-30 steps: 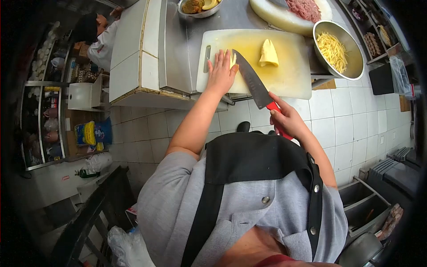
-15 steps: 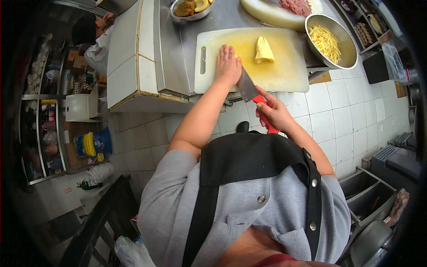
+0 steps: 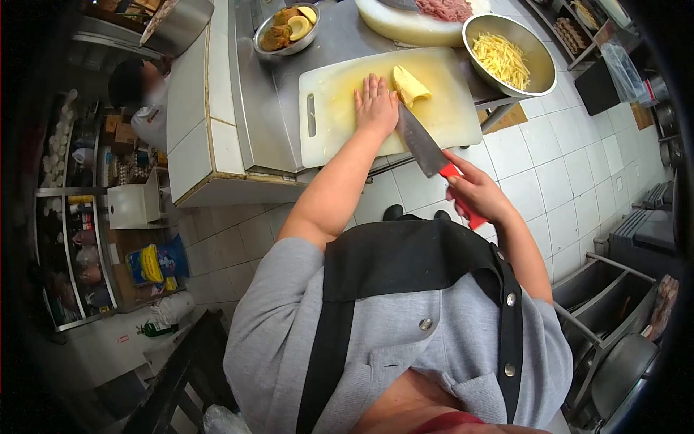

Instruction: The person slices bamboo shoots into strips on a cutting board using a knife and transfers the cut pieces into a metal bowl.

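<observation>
My left hand [image 3: 377, 107] lies flat on the white cutting board [image 3: 327, 137], fingers stretched out; whatever is under its palm is hidden. My right hand [image 3: 477, 191] is wrapped round the red handle of a large knife [image 3: 421, 143]. The blade points up and left, its tip beside my left hand and partly out of sight. Just right of my left fingers, a pale yellow chunk [image 3: 410, 87] rests on the board. Behind the board's right end stands a metal bowl [image 3: 541, 71] of thin yellow strips [image 3: 501, 61].
A smaller metal bowl [image 3: 290, 47] holds yellow and brown pieces. Pink minced meat [image 3: 444, 9] lies on a thick white block [image 3: 390, 25] at the back. A tiled ledge [image 3: 189, 130] borders the steel counter on the left, with a person [image 3: 150, 123] beyond it.
The view has shifted, so the board and bowls sit further left in it. My left hand is now closer to the yellow chunk. The knife remains in my right hand.
</observation>
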Tool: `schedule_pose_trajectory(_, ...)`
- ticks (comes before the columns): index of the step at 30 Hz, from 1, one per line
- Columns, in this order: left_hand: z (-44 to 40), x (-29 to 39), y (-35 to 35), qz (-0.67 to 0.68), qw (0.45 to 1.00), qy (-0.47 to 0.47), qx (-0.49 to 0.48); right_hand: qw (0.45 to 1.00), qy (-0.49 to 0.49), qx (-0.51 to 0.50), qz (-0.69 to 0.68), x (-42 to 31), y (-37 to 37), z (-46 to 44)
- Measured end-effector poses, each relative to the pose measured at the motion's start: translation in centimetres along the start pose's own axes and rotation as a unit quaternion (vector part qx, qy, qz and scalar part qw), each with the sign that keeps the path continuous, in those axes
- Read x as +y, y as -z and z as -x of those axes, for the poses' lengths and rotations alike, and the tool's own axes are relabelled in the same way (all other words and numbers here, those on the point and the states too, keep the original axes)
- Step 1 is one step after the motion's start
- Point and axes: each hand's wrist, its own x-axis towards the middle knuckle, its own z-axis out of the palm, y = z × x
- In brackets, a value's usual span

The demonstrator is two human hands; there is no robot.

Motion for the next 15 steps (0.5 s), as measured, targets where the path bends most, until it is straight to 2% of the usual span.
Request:
schedule_pose_trajectory(5, 0.1, -0.1, -0.4, -0.027, 1.000, -0.006, 0.013, 0.998, -0.027, -0.007, 0.055, -0.4, 3.7, 5.9)
schedule_pose_trajectory(8, -0.2, 0.5, 0.8, -0.006, 1.000, 0.011, -0.024, 0.997, -0.010, 0.024, 0.079, -0.3, 5.4, 7.5)
schedule_pose_trajectory(10, 0.0, 1.3, 2.1, -0.082, 0.994, -0.002, 0.078, 0.998, 0.054, 0.033, -0.023, 0.5, 6.2, 7.4)
schedule_pose_trajectory(11, 0.0, 1.6, 2.5, -0.063, 0.990, -0.055, 0.113, 0.996, 0.075, 0.042, -0.039, 0.7, 6.3, 6.8)
schedule_pose_trajectory(12, 0.1, 2.6, 3.2, -0.065, 0.990, -0.056, 0.113, 0.993, 0.083, 0.050, -0.065, 0.8, 6.4, 6.3)
schedule_pose_trajectory(14, 0.4, 5.2, 4.1, -0.045, 0.996, -0.039, -0.064, 0.984, 0.119, 0.077, -0.106, 2.1, 6.8, 4.5)
schedule_pose_trajectory(15, 0.1, 5.5, 3.4, -0.047, 0.996, -0.039, -0.061, 0.984, 0.122, 0.075, -0.106, 2.5, 7.1, 3.7)
